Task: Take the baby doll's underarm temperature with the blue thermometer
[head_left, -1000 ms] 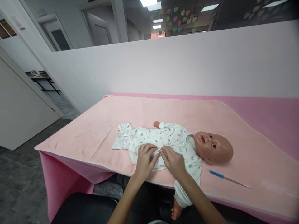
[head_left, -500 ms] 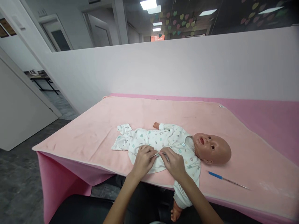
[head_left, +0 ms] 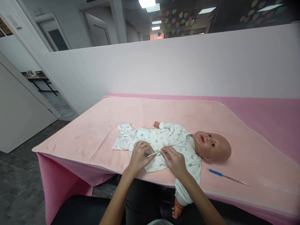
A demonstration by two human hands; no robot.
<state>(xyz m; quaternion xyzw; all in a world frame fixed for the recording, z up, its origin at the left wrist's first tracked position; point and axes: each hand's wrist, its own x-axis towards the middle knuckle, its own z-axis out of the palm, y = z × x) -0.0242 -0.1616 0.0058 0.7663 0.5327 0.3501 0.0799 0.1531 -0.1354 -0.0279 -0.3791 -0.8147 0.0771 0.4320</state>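
A baby doll (head_left: 212, 147) lies on its back, head to the right, in a white patterned baby shirt (head_left: 172, 136) and matching trousers (head_left: 140, 135). Over its belly, my left hand (head_left: 140, 156) pinches the shirt's white front edge with thumb and fingers. A short way to the right, my right hand (head_left: 173, 161) grips the same edge between its fingertips. The edge stretches as a thin strip between both hands, with a small round snap (head_left: 158, 153) beside it. Another snap (head_left: 184, 143) shows near the collar. One doll arm (head_left: 178, 207) hangs over the table's near edge.
A pink blanket (head_left: 82, 125) covers the table, over a darker pink cloth (head_left: 269, 118). A blue-handled thin rod (head_left: 215, 172) lies right of the doll, below its head. A white wall (head_left: 187, 65) rises behind the table. A black seat (head_left: 82, 209) stands at the near side.
My left hand has shifted slightly left, away from my right hand. More of the shirt's edge and a snap now show between them. The doll lies as before.
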